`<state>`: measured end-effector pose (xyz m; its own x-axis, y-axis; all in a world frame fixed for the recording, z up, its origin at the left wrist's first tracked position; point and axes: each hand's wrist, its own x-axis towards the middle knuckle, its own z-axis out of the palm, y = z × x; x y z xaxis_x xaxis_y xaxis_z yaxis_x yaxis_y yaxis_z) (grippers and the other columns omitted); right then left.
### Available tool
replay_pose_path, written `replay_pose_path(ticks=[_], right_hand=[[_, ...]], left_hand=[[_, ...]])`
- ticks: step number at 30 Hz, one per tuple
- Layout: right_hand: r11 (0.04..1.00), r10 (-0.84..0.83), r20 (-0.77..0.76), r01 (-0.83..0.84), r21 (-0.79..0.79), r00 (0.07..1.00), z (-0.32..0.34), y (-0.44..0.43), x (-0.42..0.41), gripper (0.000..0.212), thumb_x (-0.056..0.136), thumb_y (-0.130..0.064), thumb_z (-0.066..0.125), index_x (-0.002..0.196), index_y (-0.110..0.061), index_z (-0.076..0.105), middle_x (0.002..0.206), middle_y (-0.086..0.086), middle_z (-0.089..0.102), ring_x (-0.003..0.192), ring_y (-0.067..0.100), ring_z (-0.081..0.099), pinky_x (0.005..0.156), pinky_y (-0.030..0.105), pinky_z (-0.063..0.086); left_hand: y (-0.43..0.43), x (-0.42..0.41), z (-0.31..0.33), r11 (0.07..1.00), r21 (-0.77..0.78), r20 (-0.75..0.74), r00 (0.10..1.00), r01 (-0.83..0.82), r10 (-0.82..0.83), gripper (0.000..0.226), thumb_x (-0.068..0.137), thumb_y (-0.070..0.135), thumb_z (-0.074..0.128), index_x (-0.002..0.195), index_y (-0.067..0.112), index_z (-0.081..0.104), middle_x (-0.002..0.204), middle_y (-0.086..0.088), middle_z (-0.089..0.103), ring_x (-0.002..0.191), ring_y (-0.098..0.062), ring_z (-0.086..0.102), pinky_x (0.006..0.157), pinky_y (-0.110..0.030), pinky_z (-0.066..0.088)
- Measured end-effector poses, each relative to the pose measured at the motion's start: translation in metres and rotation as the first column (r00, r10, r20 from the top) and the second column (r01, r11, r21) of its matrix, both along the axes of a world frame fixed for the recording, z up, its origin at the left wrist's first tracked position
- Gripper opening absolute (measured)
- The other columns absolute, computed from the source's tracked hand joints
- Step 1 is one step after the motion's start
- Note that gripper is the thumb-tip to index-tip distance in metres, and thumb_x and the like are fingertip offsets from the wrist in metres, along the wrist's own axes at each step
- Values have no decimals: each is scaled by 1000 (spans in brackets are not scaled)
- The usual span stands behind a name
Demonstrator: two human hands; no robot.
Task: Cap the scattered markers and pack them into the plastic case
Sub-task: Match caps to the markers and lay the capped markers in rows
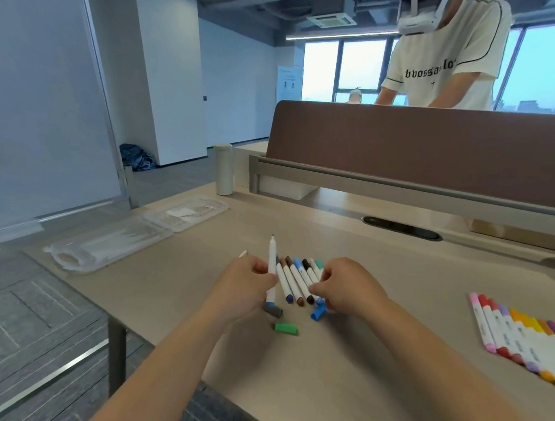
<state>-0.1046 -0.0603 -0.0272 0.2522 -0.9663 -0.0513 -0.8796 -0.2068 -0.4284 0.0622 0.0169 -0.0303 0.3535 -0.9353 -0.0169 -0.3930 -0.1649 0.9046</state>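
Marker [272,257] pinched upright by left fingers [260,269]; right fingers [326,279] grip marker row [292,280]

Left path: bare desk [173,268] between marker cluster [292,282] and open plastic case [130,236].
Near side: loose caps [286,328] lie just before the cluster.
Right: capped marker row [523,339], well apart.

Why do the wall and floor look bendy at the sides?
Head view: the wide lens bows straight lines near the edges, like the wall panel. Head view too: the windows glare bright, and the case looks pale and soft.
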Motion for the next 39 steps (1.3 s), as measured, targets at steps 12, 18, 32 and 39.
replay_pose_path(ticks=[12,18,32,39], right_hand=[[996,-68,-241,79,35,968,3,29,5,14,86,-24,65,94,-14,60,82,1,60,86,19,65,68,28,48],[972,1,-30,6,234,1000,16,30,2,23,89,-28,59,73,-12,55,63,2,59,55,15,53,52,23,42],[988,-114,857,-30,149,503,24,23,10,19,94,-14,54,84,-3,65,60,6,62,47,13,40,46,24,32],[988,-102,832,-38,146,545,19,19,11,27,97,-19,54,94,3,69,64,4,61,51,11,42,50,25,35]], left_hand=[[28,-16,6,994,-41,3,995,104,-104,3,91,16,60,92,15,62,65,1,58,51,-12,48,53,-26,39],[30,-8,5,996,-22,-19,996,92,-92,7,90,17,62,94,11,63,68,-2,59,51,-11,47,49,-22,38],[30,6,-9,981,-61,13,983,182,-181,5,85,18,68,88,20,71,68,3,63,60,-10,53,64,-29,43],[28,8,-5,980,-42,59,979,196,-194,6,86,22,67,90,24,71,74,-3,66,63,-10,53,66,-32,43]])
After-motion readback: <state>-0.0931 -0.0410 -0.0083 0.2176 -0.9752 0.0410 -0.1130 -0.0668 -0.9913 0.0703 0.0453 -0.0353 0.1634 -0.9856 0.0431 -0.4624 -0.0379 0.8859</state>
